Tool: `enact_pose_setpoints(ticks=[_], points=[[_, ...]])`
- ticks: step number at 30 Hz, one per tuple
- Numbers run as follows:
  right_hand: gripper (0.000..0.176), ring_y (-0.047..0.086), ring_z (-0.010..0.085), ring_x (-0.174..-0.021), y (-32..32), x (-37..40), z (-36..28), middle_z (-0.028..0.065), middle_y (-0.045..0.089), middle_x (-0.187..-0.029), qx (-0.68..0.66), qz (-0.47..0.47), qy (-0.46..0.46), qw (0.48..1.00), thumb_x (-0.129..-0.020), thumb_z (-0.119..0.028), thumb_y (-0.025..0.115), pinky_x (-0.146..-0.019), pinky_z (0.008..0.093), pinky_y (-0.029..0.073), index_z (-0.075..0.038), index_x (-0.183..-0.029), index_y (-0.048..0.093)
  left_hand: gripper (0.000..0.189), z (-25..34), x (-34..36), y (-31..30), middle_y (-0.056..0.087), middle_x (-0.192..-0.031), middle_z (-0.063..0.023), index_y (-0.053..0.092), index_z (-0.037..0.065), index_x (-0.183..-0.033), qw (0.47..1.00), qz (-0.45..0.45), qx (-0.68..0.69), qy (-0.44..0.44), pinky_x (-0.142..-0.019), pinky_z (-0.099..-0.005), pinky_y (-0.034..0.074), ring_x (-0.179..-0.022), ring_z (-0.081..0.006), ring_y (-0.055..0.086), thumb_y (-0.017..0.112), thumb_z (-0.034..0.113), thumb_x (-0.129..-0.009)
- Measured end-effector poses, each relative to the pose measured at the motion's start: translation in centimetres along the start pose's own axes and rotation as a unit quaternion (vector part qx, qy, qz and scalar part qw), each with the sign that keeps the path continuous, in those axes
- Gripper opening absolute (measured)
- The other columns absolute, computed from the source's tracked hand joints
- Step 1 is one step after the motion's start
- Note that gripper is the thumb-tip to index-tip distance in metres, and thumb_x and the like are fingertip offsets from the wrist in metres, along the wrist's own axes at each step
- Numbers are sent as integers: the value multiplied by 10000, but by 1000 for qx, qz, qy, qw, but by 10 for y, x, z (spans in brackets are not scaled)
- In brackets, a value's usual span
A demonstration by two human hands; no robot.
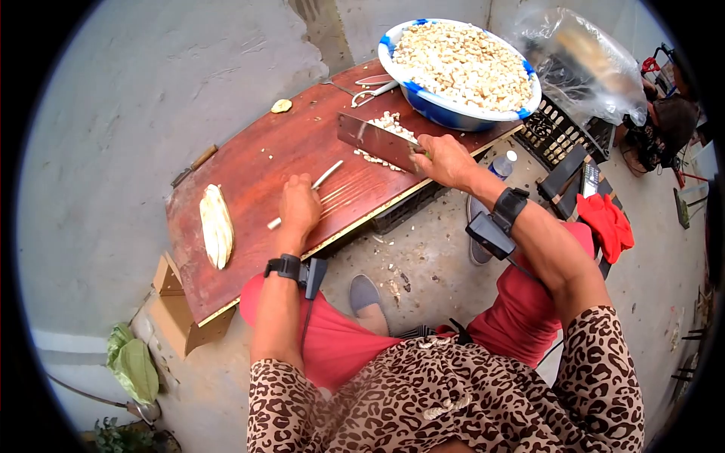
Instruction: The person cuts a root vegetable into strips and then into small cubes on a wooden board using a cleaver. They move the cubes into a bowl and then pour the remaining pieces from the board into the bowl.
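Observation:
My right hand (445,160) is wrapped round the handle of a cleaver (370,138), its broad blade held over the red-brown tabletop (257,189). Small diced pale pieces (390,123) lie along the blade on both sides. Closed over a long, thin white strip (327,174) is my left hand (300,204), and the strip's ends stick out on either side of it. Several thinner pale strips (343,195) lie beside that hand. Farther left rests a bundle of long, pale cut slices (217,226).
A blue-and-white basin (467,117) heaped with diced pieces stands at the table's far right. Near it lies a white-handled peeler (374,92). A wooden-handled knife (195,164) sits at the left edge. Below are a bottle (502,164), a black crate (563,128) and a cardboard box (185,317).

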State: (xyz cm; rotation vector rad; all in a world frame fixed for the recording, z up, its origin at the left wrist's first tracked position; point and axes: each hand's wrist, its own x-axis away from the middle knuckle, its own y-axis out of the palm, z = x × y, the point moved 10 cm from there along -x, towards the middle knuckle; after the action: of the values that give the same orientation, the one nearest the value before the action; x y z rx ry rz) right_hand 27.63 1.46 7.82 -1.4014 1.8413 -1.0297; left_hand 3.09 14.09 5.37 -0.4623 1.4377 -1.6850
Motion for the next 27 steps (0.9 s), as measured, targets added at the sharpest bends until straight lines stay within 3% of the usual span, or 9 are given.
enact_pose_setpoints(ticks=[4,6,10,11,18,25,27], points=[[274,636,461,-889,6,17,-22,294,652,-897,13,5,25,1000,-895,-253,604,-778,523,511,12,-965,593,102,43,24,6,566,-941,-183,577,25,-903,998,26,-7,61,-794,-493,481,-932,-382,553,581,77,-815],[255,637,464,-868,17,26,-32,292,653,-887,15,-15,-6,1000,-882,-227,612,-769,529,513,13,-965,595,132,52,30,9,553,-931,-168,577,32,-918,997,19,-19,67,-781,-480,478,-930,-370,547,616,120,-827],[246,635,453,-890,29,44,-52,275,654,-904,10,-50,-37,998,-880,-200,603,-782,524,509,19,-990,579,168,57,35,4,552,-940,-162,581,45,-923,997,30,7,65,-763,-475,474,-928,-363,547,648,175,-840],[243,635,448,-911,37,43,-54,276,652,-918,12,-38,-81,996,-896,-196,573,-789,520,507,25,-996,564,173,56,35,4,551,-941,-158,582,50,-924,997,33,10,63,-760,-475,474,-927,-361,547,652,185,-842],[163,653,460,-845,38,41,-61,293,658,-852,46,-77,-50,995,-895,-114,494,-738,528,515,24,-950,560,138,57,32,8,533,-908,-140,589,75,-902,995,72,33,65,-738,-478,478,-916,-350,549,654,179,-841],[237,652,464,-811,20,24,-51,294,654,-810,36,-13,-8,999,-914,-194,562,-707,535,509,40,-951,552,129,53,28,10,526,-891,-136,584,64,-877,991,115,51,41,-715,-475,482,-889,-347,551,654,163,-832],[225,651,464,-805,20,27,-61,291,654,-807,38,1,-38,999,-910,-187,567,-710,532,511,34,-949,549,136,53,27,9,525,-891,-135,585,62,-875,989,129,64,27,-710,-475,481,-886,-346,551,659,167,-829]])
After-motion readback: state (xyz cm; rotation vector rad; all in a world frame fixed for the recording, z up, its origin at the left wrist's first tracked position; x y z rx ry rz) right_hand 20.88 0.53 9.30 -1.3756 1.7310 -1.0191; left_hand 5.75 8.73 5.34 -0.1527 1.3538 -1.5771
